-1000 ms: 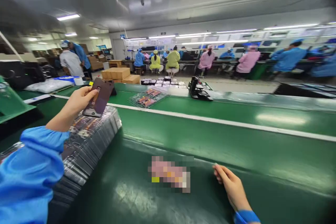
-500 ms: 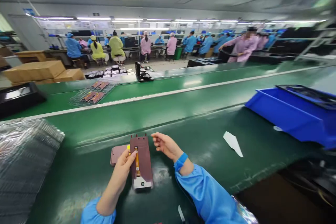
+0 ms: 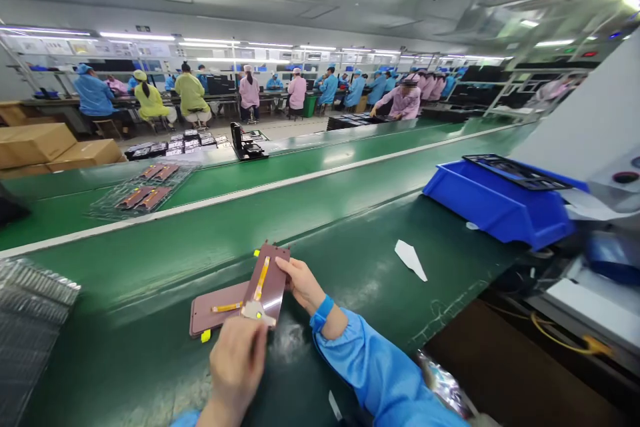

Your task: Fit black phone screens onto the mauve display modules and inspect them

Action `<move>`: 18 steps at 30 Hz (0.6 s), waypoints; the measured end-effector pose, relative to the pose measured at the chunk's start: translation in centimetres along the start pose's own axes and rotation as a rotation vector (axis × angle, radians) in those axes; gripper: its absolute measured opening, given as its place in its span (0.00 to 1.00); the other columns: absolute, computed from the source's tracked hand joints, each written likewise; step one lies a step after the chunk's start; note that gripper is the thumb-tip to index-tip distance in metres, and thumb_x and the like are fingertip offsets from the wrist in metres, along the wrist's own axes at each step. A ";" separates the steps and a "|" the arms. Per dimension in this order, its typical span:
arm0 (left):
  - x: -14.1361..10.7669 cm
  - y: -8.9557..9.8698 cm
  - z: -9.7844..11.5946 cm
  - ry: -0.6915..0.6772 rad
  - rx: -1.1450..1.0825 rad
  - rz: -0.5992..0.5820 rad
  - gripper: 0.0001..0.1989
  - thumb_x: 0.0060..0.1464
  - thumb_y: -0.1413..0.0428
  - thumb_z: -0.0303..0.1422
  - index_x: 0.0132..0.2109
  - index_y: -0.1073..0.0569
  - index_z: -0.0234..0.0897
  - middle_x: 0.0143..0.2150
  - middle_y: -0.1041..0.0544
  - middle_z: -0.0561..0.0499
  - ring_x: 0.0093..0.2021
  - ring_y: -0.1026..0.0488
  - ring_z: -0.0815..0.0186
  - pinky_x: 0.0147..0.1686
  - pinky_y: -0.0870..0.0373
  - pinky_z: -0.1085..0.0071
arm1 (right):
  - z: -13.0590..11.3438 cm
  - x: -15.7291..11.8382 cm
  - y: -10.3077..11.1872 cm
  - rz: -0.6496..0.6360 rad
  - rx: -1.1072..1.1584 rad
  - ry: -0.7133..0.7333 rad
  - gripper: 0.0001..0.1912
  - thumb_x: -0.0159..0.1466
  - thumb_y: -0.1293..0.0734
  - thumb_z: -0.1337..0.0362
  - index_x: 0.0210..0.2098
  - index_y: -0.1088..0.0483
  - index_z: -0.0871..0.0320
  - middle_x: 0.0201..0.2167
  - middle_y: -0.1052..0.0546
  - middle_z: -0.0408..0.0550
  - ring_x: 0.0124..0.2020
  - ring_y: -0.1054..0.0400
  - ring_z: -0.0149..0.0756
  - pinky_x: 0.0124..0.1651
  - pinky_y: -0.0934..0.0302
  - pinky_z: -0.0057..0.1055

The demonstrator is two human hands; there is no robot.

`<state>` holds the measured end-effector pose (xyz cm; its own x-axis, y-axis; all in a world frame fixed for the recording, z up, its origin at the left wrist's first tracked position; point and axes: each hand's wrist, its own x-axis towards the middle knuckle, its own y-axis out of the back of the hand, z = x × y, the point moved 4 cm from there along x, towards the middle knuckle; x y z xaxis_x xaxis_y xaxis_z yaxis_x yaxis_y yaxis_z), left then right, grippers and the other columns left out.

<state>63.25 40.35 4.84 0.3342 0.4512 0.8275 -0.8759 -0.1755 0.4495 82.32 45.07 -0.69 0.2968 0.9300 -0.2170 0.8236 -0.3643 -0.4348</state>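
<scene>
Your right hand (image 3: pixel 306 285) pinches the flat maroon rectangular panel (image 3: pixel 276 285) by its upper side, thumb on face | your left hand (image 3: pixel 234 361) blurs at its pale end, finger state unclear | panel overlaps another maroon panel (image 3: pixel 204 310) in view | likely light, stiff, slick; grip edges, sparing the fragile-looking orange ribbon strip (image 3: pixel 262 278)

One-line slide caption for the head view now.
Right hand holding a flat maroon rectangular panel, left hand at its near end, a second maroon panel partly hidden on the dark green worktop.
</scene>
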 end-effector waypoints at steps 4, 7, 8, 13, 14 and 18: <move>0.4 -1.7 3.7 -0.147 -0.064 -0.238 0.05 0.59 0.43 0.24 0.43 0.28 0.35 0.32 0.22 0.49 0.31 0.27 0.65 0.32 0.29 0.71 | -2.0 -0.5 0.4 0.151 0.056 0.141 0.29 0.43 0.24 0.40 0.29 0.26 0.60 0.21 0.24 0.42 0.22 0.33 0.32 0.24 0.38 0.27; -0.1 -4.4 4.3 -0.044 -0.093 -0.412 0.06 0.64 0.47 0.34 0.40 0.28 0.36 0.30 0.23 0.50 0.30 0.25 0.63 0.28 0.29 0.70 | -3.2 -1.4 0.3 0.201 0.068 0.225 0.28 0.45 0.24 0.40 0.30 0.26 0.60 0.22 0.24 0.43 0.23 0.33 0.33 0.24 0.39 0.27; -0.3 -5.2 4.3 -0.033 -0.097 -0.449 0.09 0.64 0.48 0.36 0.40 0.28 0.36 0.30 0.23 0.50 0.30 0.25 0.63 0.27 0.29 0.69 | -3.5 -1.7 0.2 0.211 0.068 0.248 0.28 0.46 0.25 0.41 0.30 0.26 0.60 0.23 0.24 0.43 0.23 0.33 0.33 0.24 0.39 0.28; -1.2 -6.8 3.9 -0.007 -0.106 -0.500 0.12 0.66 0.52 0.33 0.36 0.27 0.37 0.29 0.23 0.50 0.30 0.26 0.62 0.29 0.29 0.68 | -4.0 -2.6 -0.5 0.246 0.052 0.352 0.26 0.52 0.27 0.42 0.34 0.25 0.60 0.25 0.23 0.44 0.25 0.33 0.33 0.26 0.39 0.27; -1.3 -6.8 3.8 0.002 -0.114 -0.505 0.13 0.66 0.53 0.33 0.35 0.27 0.37 0.29 0.23 0.50 0.29 0.26 0.62 0.29 0.30 0.69 | -3.9 -2.6 -0.6 0.246 0.045 0.370 0.26 0.53 0.28 0.42 0.33 0.25 0.61 0.25 0.23 0.44 0.25 0.34 0.33 0.26 0.39 0.28; -1.9 -6.8 3.5 0.131 -0.239 -0.572 0.17 0.66 0.53 0.35 0.33 0.25 0.37 0.27 0.24 0.50 0.28 0.26 0.63 0.29 0.31 0.71 | -3.9 -2.6 -1.3 0.241 0.002 0.459 0.24 0.56 0.29 0.44 0.34 0.23 0.61 0.27 0.23 0.44 0.29 0.33 0.34 0.33 0.37 0.30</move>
<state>69.78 37.63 1.45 0.7406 0.5214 0.4239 -0.6298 0.3186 0.7084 82.37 43.29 3.84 0.6600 0.7453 0.0945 0.7047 -0.5707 -0.4215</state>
